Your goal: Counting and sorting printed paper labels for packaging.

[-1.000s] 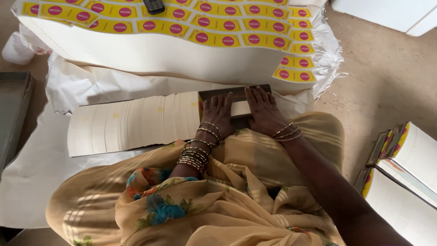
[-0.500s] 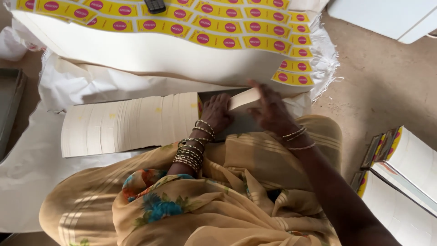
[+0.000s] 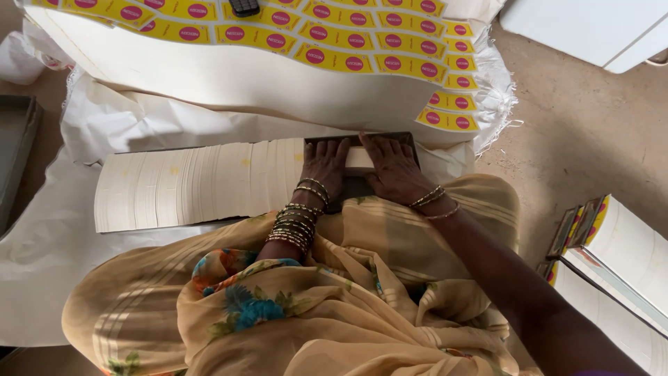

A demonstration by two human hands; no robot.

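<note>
My left hand (image 3: 325, 167) and my right hand (image 3: 392, 168) lie flat, fingers spread, on a dark board (image 3: 410, 141) that rests on my lap. Between the two hands a cream sheet (image 3: 360, 157) shows on the board. A fanned row of cream sheets (image 3: 195, 182) stretches left from my left hand. Both wrists wear bangles. My lap is covered by beige cloth with a floral patch (image 3: 362, 278).
Behind the board lies a big stack of yellow label sheets with pink ovals (image 3: 327, 35), a dark remote-like object (image 3: 244, 6) on top. White sacking (image 3: 42, 237) covers the floor at left. More printed stacks (image 3: 612, 257) stand at right, a grey tray (image 3: 15, 146) far left.
Half a second ago my right hand was raised, lifting a cream sheet off the board. Now it is pressed down flat beside my left hand again.
</note>
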